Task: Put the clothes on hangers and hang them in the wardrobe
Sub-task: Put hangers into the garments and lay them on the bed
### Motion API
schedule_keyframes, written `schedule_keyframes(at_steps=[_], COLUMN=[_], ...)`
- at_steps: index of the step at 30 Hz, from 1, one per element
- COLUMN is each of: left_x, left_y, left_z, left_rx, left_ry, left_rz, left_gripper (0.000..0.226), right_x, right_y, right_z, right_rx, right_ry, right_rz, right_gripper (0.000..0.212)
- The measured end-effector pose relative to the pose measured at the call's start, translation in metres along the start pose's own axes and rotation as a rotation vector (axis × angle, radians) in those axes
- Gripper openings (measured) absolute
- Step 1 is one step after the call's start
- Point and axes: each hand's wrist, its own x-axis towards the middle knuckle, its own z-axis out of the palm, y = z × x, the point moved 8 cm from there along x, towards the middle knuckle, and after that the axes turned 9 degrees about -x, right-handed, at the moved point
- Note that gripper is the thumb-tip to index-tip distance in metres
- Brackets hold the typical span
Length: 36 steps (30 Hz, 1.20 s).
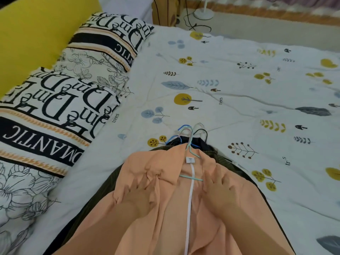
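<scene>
Two pillows (55, 100): lettered, along the bed's left edge.
Bed (239, 80): leaf-print cover.
Peach shirt (165, 218): front open, on a mint hanger (191, 178), topping a dark clothes pile (223, 160).
Left hand (141, 196): fingers spread, pressing the shirt's left panel.
Right hand (220, 190): fingers spread flat on the right panel.
Hanger hooks (191, 132): bunched above the collar.

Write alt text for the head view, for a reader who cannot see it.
Both hands, left and right, rest flat with spread fingers on an orange shirt already on a teal hanger, laid atop a pile of darker clothes on a leaf-print bed. More hanger hooks stick out above the collar; lettered pillows lie to the left.
</scene>
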Motion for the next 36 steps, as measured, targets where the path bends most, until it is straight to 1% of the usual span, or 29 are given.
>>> schedule_keyframes(at_steps=[3,6,9,12,16,18,22,25,28,33,36], left_x=[-0.017,-0.046,-0.079,-0.115,-0.166,-0.191,-0.245,-0.283,-0.316,-0.364,-0.394], left_y=[0.005,0.005,0.001,-0.005,-0.017,-0.025,-0.036,-0.047,-0.067,-0.091,-0.104], left_z=[-0.016,-0.034,-0.047,-0.056,-0.069,-0.079,-0.101,-0.110,-0.110,-0.088,-0.069], left_rx=[-0.020,-0.055,-0.087,-0.067,0.023,0.064,0.074,0.078,0.097,-0.005,-0.072], left_ry=[-0.015,0.014,0.030,0.019,-0.020,0.003,0.074,0.123,0.167,0.191,0.228], left_rz=[0.067,0.128,0.186,0.256,0.324,0.339,0.373,0.371,0.318,0.213,0.145], left_gripper=[0.055,0.044,0.043,0.045,0.045,0.043,0.037,0.037,0.041,0.042,0.046], right_x=[-0.028,-0.061,-0.097,-0.139,-0.196,-0.222,-0.267,-0.294,-0.318,-0.350,-0.369], right_y=[-0.008,-0.030,-0.055,-0.072,-0.086,-0.093,-0.105,-0.112,-0.119,-0.133,-0.145], right_z=[-0.030,-0.046,-0.049,-0.048,-0.049,-0.053,-0.061,-0.069,-0.078,-0.090,-0.099], right_rx=[-0.193,-0.258,-0.191,-0.129,-0.056,-0.014,0.006,-0.006,-0.043,-0.139,-0.221], right_ry=[0.122,0.130,0.058,-0.010,-0.063,-0.068,-0.072,-0.059,-0.038,-0.027,0.007], right_rz=[-0.019,-0.063,-0.140,-0.137,-0.105,-0.094,-0.077,-0.083,-0.107,-0.187,-0.266], right_gripper=[0.049,0.046,0.036,0.030,0.037,0.041,0.042,0.042,0.043,0.043,0.044])
